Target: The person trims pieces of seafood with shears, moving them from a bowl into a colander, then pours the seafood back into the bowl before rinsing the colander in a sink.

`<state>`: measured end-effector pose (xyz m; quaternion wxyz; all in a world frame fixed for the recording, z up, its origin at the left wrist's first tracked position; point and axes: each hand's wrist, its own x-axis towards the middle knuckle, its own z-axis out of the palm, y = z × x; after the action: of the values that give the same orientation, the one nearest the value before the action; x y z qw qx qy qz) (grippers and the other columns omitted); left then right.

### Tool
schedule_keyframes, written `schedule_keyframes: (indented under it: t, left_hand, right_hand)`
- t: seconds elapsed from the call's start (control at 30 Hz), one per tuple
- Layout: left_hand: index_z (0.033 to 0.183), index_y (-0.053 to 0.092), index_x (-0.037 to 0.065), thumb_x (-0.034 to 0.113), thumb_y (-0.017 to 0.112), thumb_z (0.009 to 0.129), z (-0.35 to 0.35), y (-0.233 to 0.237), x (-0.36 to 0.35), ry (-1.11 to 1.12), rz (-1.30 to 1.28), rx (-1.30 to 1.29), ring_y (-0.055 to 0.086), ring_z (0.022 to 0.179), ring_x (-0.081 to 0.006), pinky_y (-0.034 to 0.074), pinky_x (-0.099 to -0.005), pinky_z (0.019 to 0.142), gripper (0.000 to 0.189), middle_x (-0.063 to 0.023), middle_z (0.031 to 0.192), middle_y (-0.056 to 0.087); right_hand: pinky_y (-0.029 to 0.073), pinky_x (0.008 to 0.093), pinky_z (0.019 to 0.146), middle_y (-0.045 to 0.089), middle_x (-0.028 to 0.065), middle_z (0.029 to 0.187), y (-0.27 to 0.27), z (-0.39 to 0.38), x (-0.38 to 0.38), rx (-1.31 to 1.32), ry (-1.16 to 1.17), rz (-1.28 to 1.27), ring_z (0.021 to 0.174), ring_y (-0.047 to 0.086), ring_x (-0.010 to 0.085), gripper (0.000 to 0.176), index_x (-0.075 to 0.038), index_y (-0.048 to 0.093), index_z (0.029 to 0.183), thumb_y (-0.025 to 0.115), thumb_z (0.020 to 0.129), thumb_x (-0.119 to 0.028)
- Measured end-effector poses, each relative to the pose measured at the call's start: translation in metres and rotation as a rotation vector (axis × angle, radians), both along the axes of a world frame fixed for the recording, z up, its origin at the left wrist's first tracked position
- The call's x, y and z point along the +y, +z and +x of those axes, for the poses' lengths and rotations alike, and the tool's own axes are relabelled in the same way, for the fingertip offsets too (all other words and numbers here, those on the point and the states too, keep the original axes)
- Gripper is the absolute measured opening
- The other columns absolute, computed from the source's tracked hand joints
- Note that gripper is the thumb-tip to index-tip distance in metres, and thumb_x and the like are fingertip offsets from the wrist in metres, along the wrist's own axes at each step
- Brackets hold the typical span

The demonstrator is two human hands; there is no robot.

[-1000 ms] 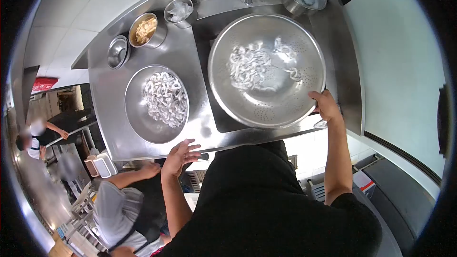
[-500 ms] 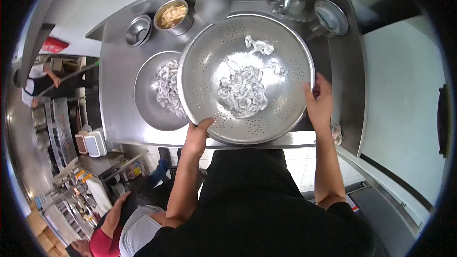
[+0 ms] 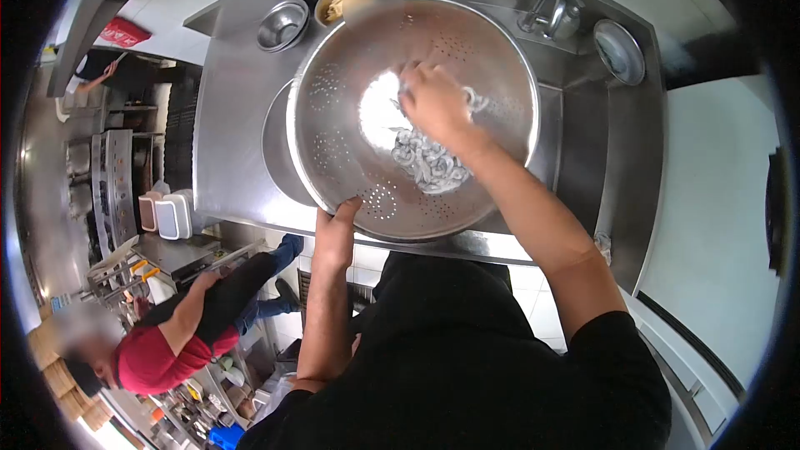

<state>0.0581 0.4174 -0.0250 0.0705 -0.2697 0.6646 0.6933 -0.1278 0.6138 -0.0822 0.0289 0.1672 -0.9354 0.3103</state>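
Note:
My left hand (image 3: 336, 237) grips the near-left rim of a large steel colander (image 3: 337, 121), its thumb over the edge. Down inside the colander is my right hand (image 3: 437, 104), fingers curled and slightly blurred; what they hold, if anything, is hidden. Just below that hand lies a heap of grey-white curled pieces that look like raw peeled shrimp (image 3: 429, 168). A few more pieces (image 3: 476, 100) sit right of the fingers. The colander overlaps a steel bowl (image 3: 277, 150) on its left, hiding the bowl's inside.
Small nested steel bowls (image 3: 282, 27) and a bowl of yellowish pieces (image 3: 335, 7) stand along the back. A faucet (image 3: 554, 12) rises at the sink (image 3: 575, 142), beside a round metal dish (image 3: 619, 52). A person in a red shirt (image 3: 171, 354) is behind on the left.
My right hand has left the colander's right rim and moved into it, over the shrimp-like pieces. The colander has shifted left over the bowl. The person in red has come further into view.

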Motion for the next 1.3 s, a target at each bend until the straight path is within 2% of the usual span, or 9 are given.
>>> schedule_keyframes:
  t: [0.17, 0.27, 0.37, 0.47, 0.5, 0.63, 0.73, 0.87, 1.3]
  left_hand:
    - [0.134, 0.058, -0.008, 0.007, 0.063, 0.094, -0.002, -0.003, -0.025, 0.197, 0.054, 0.050, 0.059, 0.117, -0.0229, 0.046, -0.0372, 0.104, 0.043, -0.0139, 0.128, 0.065]
    - [0.133, 0.058, -0.009, 0.008, 0.063, 0.094, -0.002, 0.004, -0.048, 0.233, -0.032, 0.037, 0.059, 0.117, -0.0242, 0.045, -0.0382, 0.105, 0.043, -0.0144, 0.126, 0.066]
    - [0.131, 0.059, -0.011, 0.009, 0.064, 0.093, -0.003, 0.019, -0.057, 0.339, -0.034, 0.109, 0.059, 0.118, -0.0261, 0.043, -0.0383, 0.107, 0.043, -0.0162, 0.126, 0.066]
    - [0.131, 0.059, -0.011, 0.009, 0.064, 0.094, -0.005, 0.029, -0.069, 0.394, -0.125, 0.167, 0.059, 0.118, -0.0249, 0.042, -0.0376, 0.107, 0.042, -0.0157, 0.127, 0.066]
    - [0.130, 0.059, -0.011, 0.010, 0.063, 0.094, -0.007, 0.031, -0.075, 0.403, -0.164, 0.182, 0.058, 0.118, -0.0244, 0.042, -0.0372, 0.107, 0.042, -0.0154, 0.127, 0.066]
    - [0.129, 0.059, -0.011, 0.010, 0.062, 0.095, -0.007, 0.031, -0.095, 0.435, -0.254, 0.257, 0.059, 0.114, -0.0213, 0.045, -0.0346, 0.102, 0.040, -0.0139, 0.125, 0.067]
    - [0.128, 0.059, -0.012, 0.010, 0.060, 0.096, -0.005, 0.039, -0.106, 0.410, -0.340, 0.242, 0.061, 0.109, -0.0199, 0.048, -0.0337, 0.097, 0.039, -0.0127, 0.123, 0.067]
    - [0.129, 0.061, -0.009, 0.010, 0.065, 0.097, -0.004, 0.030, -0.118, 0.470, -0.376, 0.273, 0.060, 0.115, -0.0216, 0.045, -0.0353, 0.104, 0.038, -0.0138, 0.126, 0.067]
    - [0.116, 0.063, -0.013, 0.009, 0.056, 0.101, -0.007, 0.029, -0.147, 0.448, -0.725, 0.415, 0.063, 0.104, -0.0197, 0.049, -0.0345, 0.095, 0.027, -0.0144, 0.115, 0.071]
  right_hand:
    - [0.052, 0.0427, 0.097, 0.068, 0.0075, 0.106, 0.004, 0.027, -0.046, 0.083, 0.528, 0.020, 0.108, 0.064, 0.0285, 0.015, -0.008, 0.071, 0.099, 0.071, 0.089, -0.019]
    - [0.051, 0.0432, 0.101, 0.068, 0.0093, 0.115, 0.048, -0.009, -0.056, 0.086, 0.381, 0.184, 0.115, 0.062, 0.0303, 0.022, -0.008, 0.073, 0.108, 0.071, 0.091, -0.022]
    - [0.050, 0.0457, 0.100, 0.066, 0.0128, 0.123, 0.054, -0.050, -0.052, 0.515, 0.185, 0.080, 0.117, 0.061, 0.0327, 0.036, -0.006, 0.072, 0.116, 0.073, 0.091, -0.032]
    - [0.048, 0.0475, 0.103, 0.061, 0.0165, 0.134, 0.042, -0.055, -0.073, 0.425, 0.276, 0.016, 0.122, 0.058, 0.0340, 0.047, -0.006, 0.069, 0.125, 0.072, 0.093, -0.040]
    - [0.046, 0.0492, 0.106, 0.059, 0.0191, 0.137, 0.032, -0.048, -0.086, 0.384, 0.285, 0.073, 0.127, 0.056, 0.0358, 0.061, -0.008, 0.065, 0.135, 0.073, 0.091, -0.050]
    - [0.042, 0.0529, 0.111, 0.055, 0.0202, 0.143, 0.038, -0.007, -0.135, 0.214, 0.307, -0.079, 0.134, 0.050, 0.0410, 0.083, -0.014, 0.058, 0.144, 0.080, 0.080, -0.061]
    - [0.042, 0.0549, 0.110, 0.052, 0.0195, 0.146, 0.043, 0.010, -0.172, 0.153, 0.296, -0.043, 0.137, 0.048, 0.0404, 0.085, -0.015, 0.056, 0.146, 0.081, 0.079, -0.060]
    - [0.042, 0.0518, 0.109, 0.055, 0.0137, 0.141, 0.035, 0.011, -0.191, 0.052, 0.418, -0.005, 0.132, 0.051, 0.0357, 0.065, -0.014, 0.063, 0.137, 0.082, 0.082, -0.043]
    - [0.042, 0.0487, 0.109, 0.065, 0.0104, 0.123, 0.017, 0.012, -0.164, 0.035, 0.597, 0.123, 0.123, 0.057, 0.0319, 0.031, -0.012, 0.073, 0.119, 0.072, 0.091, -0.026]
